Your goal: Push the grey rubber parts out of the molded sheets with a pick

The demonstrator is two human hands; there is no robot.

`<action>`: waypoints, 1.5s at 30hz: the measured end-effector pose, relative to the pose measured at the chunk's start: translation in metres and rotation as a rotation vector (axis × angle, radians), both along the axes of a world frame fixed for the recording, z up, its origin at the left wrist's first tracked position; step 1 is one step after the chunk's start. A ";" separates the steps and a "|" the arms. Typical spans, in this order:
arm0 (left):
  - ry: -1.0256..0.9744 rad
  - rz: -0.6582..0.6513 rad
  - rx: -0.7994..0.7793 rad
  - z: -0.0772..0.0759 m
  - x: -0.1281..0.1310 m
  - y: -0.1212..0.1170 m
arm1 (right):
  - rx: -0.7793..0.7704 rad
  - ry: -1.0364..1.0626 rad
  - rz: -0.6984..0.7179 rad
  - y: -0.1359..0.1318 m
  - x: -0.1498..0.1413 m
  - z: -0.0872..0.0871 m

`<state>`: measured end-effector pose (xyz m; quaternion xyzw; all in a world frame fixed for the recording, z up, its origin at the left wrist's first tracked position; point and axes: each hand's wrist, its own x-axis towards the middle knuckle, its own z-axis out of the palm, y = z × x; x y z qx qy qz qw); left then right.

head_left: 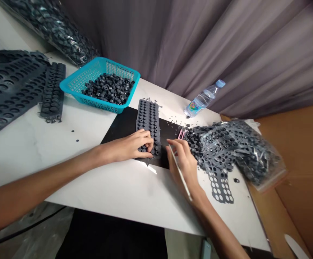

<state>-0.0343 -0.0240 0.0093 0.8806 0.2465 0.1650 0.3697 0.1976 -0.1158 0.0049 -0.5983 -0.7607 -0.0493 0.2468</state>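
Note:
A grey moulded rubber sheet [148, 115] with rows of round raised parts lies lengthwise on a black mat [124, 124]. My left hand [134, 144] rests on its near end, fingers curled and thumb along the near edge, gripping it against the mat. Just right of the sheet, my right hand [184, 163] is closed around a thin whitish stick-like tool [182, 176], held like a pen. Its tip is near the fingertips, apart from the sheet; its exact kind I cannot make out. Pink-handled snips [181, 133] lie beyond the right hand.
A turquoise basket [91, 102] holds many small black rubber pieces [110, 88]. More moulded sheets [13, 86] are stacked at left. To the right are punched-out scrap sheets [218, 151], a plastic bag [266, 165] and a water bottle [203, 99]. A grey curtain [199, 43] hangs behind.

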 end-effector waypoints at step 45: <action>0.015 -0.026 -0.032 0.002 -0.002 0.002 | -0.104 0.122 -0.075 0.005 0.022 0.009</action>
